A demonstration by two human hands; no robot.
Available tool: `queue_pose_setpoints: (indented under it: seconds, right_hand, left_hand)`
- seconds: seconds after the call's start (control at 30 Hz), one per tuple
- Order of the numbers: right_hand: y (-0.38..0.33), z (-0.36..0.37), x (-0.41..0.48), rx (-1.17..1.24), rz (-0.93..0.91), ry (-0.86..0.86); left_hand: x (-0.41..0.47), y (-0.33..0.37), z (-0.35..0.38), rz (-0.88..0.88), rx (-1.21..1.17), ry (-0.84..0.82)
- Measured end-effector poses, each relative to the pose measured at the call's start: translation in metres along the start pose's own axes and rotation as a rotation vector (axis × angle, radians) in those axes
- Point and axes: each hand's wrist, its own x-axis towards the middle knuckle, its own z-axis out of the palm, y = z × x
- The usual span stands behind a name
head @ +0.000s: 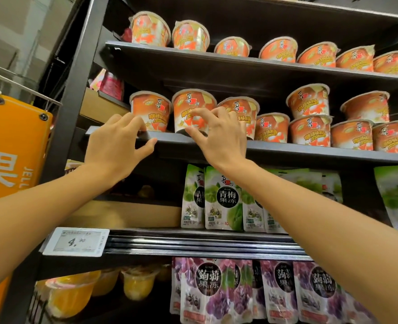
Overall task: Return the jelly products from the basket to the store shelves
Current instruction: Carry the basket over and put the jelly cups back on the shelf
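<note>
Two hands work at the middle shelf [310, 153], centre of frame. Left hand [118, 141]: fingers spread, holding nothing, tips against the leftmost cup [151, 108]. Right hand [219, 134]: bent fingertips on the second cup [184, 108], thumb at its base; cannot tell whether it grips or only nudges. Judgement: this cup already stands in its row, so this item is nearly done; the basket is out of view, so the remainder is unknown.

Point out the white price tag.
Head view, lower left: the price tag sits on the shelf rail, below-left of the green pouches, above the yellow cups.
</note>
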Motion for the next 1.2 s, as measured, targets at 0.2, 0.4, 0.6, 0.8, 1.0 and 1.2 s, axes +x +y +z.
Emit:
queue_pose_setpoints:
  seconds: [0.2,0.4,0.6,0.8,1.0,1.2]
  right_hand:
    - [0.004,0.005,-0.002,0.012,0.059,0.009]
    - [0.006,-0.003,-0.013,0.099,0.074,-0.004]
    - [0.009,-0.029,-0.043,0.192,0.102,0.04]
    - [0.006,-0.067,-0.111,0.332,0.248,0.012]
    - [-0.004,-0.097,-0.204,0.406,0.405,-0.097]
    - [-0.024,-0.135,-0.313,0.538,0.635,-0.226]
  left_hand:
    - [0.0,0.001,0.001,0.007,0.019,-0.002]
    - [-0.003,0.007,0.0,-0.027,0.016,-0.016]
    - [-0.012,0.025,-0.011,-0.193,-0.1,-0.125]
    - [-0.053,0.066,-0.034,-0.298,-0.413,-0.079]
    - [-0.124,0.122,-0.062,-0.309,-0.684,-0.168]
    - [-0.215,0.168,-0.109,-0.464,-0.901,-0.378]
